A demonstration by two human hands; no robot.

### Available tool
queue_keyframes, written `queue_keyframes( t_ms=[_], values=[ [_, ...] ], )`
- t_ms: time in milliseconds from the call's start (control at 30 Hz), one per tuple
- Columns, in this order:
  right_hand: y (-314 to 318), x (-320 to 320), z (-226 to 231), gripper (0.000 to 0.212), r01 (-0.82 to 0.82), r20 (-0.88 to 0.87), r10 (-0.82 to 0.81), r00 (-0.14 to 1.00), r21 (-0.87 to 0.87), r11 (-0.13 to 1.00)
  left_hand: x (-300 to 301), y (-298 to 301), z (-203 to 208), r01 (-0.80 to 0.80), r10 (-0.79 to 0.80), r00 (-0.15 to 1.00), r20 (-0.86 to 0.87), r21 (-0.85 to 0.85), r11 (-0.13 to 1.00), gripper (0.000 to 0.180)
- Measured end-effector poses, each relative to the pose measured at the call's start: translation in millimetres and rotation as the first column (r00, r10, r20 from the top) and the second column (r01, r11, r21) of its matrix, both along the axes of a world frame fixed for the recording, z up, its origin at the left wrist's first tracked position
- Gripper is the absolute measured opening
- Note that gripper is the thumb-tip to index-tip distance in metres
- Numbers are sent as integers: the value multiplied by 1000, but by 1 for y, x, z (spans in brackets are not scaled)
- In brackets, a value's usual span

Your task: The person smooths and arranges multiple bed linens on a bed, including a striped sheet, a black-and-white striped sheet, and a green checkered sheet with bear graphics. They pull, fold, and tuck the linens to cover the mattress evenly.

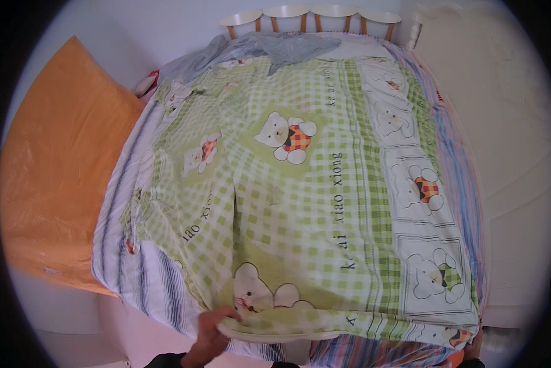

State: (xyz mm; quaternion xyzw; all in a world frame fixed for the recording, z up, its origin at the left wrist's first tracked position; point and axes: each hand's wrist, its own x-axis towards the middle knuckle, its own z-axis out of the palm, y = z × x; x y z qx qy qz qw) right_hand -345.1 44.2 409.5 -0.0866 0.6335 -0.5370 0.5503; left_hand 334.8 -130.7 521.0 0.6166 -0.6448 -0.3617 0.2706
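No packages, labels, signs or screens show anywhere around the bed

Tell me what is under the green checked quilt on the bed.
Under the green quilt a striped sheet shows at the left and right edges and near the left hand. The mattress below and the middle of the sheet are covered, so cannot be seen.

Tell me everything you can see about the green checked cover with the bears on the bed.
The green checked cover looks like thin, soft cotton, printed with white teddy bears and a bordered strip of bear panels along its right side. It lies spread nearly flat over the bed, lightly wrinkled, on top of a striped sheet. A grey cloth rests at its far end. The left hand pinches its near hem; the right hand is at the near right corner, barely visible.
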Motion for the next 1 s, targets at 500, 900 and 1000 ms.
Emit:
queue_keyframes(
  t_ms=[500,900,1000],
  values=[
    [1,-53,52,55,-729,-429,903,0,618,294,106,22,-193,214,-215,973,-81,-20,977,34],
    [-10,-27,37,80,-413,-805,592,35,527,742,317,-57,-230,-767,860,398,-320,398,503,41],
    [-29,-21,50,73,-471,-798,602,26,522,711,349,-96,-242,-782,936,274,-223,514,352,35]
  ],
)
